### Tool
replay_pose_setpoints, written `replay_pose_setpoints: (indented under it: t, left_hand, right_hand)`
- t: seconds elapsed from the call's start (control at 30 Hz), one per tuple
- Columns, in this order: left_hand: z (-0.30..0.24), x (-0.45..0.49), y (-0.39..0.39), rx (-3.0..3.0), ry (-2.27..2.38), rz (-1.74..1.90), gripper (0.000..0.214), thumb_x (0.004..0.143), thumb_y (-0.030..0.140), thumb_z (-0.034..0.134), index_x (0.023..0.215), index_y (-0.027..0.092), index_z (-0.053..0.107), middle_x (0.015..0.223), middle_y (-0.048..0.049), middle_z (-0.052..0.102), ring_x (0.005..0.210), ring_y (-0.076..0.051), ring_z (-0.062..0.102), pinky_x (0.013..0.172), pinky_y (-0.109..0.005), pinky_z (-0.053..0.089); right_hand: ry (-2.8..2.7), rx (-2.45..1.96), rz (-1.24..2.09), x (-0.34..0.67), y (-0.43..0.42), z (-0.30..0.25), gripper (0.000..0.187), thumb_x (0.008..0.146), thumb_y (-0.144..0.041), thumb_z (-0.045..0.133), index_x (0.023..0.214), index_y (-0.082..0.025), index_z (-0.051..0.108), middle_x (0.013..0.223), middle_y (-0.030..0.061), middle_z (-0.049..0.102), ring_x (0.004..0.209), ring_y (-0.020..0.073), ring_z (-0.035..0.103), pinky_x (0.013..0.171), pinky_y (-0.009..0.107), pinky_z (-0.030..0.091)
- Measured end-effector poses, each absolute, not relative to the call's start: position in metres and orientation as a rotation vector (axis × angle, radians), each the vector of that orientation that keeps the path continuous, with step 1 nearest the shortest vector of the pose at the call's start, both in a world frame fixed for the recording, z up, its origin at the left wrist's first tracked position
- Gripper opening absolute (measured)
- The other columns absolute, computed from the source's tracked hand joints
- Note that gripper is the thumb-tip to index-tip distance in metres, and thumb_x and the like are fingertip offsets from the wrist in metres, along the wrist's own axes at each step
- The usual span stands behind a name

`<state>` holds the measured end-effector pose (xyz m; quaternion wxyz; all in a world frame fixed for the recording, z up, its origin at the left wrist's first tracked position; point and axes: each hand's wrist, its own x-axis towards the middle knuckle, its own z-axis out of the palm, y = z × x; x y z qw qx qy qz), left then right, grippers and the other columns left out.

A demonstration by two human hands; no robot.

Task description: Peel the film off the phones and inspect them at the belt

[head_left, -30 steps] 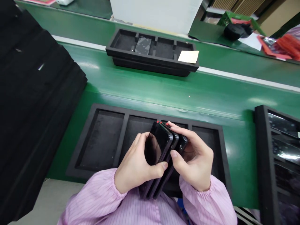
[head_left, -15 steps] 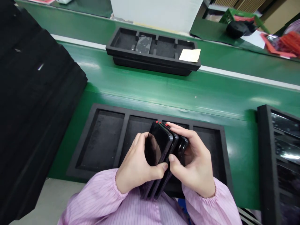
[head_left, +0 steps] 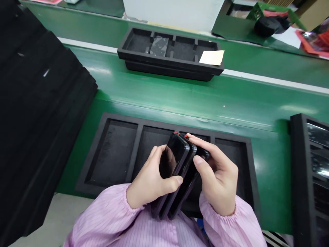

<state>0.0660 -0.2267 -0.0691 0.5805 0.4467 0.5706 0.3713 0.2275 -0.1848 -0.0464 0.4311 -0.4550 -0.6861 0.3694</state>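
Note:
Three black smartphones (head_left: pixel 177 151) stand on edge side by side between my hands, with small red tabs at their upper ends. My left hand (head_left: pixel 151 178) is closed around the left phones, its thumb across their near edges. On the right, my right hand (head_left: pixel 218 171) grips the rightmost phone (head_left: pixel 191 178), thumb on its near edge and fingers behind. A narrow gap separates that phone from the other two. Beneath my hands lies a black foam tray (head_left: pixel 140 151) with several compartments, partly hidden by my hands and the phones.
A tall stack of black foam trays (head_left: pixel 43 113) rises at the left. On the green bench (head_left: pixel 167 92), farther off, sit smaller black trays (head_left: pixel 164 61) holding a dark flat piece (head_left: pixel 159 46) and a yellow note (head_left: pixel 212 57). Another tray (head_left: pixel 303 164) with glossy dark items stands at the right edge.
My right thumb has shifted up and right along the phones. The rightmost phone has come slightly apart from the other two. My left hand keeps its grip, and the view has moved slightly.

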Motion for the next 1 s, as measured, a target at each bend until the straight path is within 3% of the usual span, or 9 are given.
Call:
replay_pose_setpoints:
  t: [0.23, 0.6, 0.87, 1.0]
  left_hand:
    - [-0.0668, 0.0639, -0.2239, 0.986, 1.274, 0.859, 0.064, 0.065, 0.041, 0.064, 0.122, 0.017, 0.047, 0.113, -0.0094, 0.048, 0.113, -0.028, 0.05, 0.107, -0.051, 0.04]
    - [-0.0673, 0.0625, -0.2257, 1.027, 1.26, 0.863, 0.065, 0.067, 0.04, 0.065, 0.125, 0.017, 0.045, 0.114, -0.0093, 0.049, 0.116, -0.028, 0.049, 0.11, -0.051, 0.038]
    - [-0.0675, 0.0635, -0.2266, 1.022, 1.275, 0.888, 0.058, 0.066, 0.04, 0.066, 0.116, 0.019, 0.048, 0.109, -0.0078, 0.049, 0.11, -0.028, 0.05, 0.106, -0.05, 0.039]
    - [-0.0682, 0.0649, -0.2271, 1.03, 1.301, 0.892, 0.06, 0.065, 0.039, 0.068, 0.118, 0.019, 0.048, 0.112, -0.008, 0.049, 0.112, -0.028, 0.05, 0.105, -0.049, 0.039]
  right_hand:
    - [-1.741, -1.142, 0.885, 0.2264, -0.184, -0.0456, 0.034, 0.086, -0.014, 0.062, 0.117, -0.028, 0.068, 0.125, -0.0013, 0.069, 0.118, 0.0181, 0.064, 0.096, 0.029, 0.055]
    - [-1.741, -1.129, 0.869, 0.2264, -0.1828, -0.0452, 0.03, 0.087, -0.017, 0.061, 0.115, -0.025, 0.069, 0.123, 0.0041, 0.069, 0.118, 0.0259, 0.064, 0.101, 0.044, 0.054]
    - [-1.811, -1.115, 0.915, 0.2268, -0.185, -0.0414, 0.047, 0.075, -0.017, 0.065, 0.121, -0.024, 0.063, 0.13, 0.006, 0.065, 0.122, 0.0288, 0.061, 0.102, 0.046, 0.053]
    - [-1.808, -1.133, 0.913, 0.2256, -0.1865, -0.0402, 0.051, 0.071, -0.013, 0.065, 0.121, -0.024, 0.062, 0.13, 0.0056, 0.064, 0.123, 0.0261, 0.061, 0.101, 0.04, 0.054]
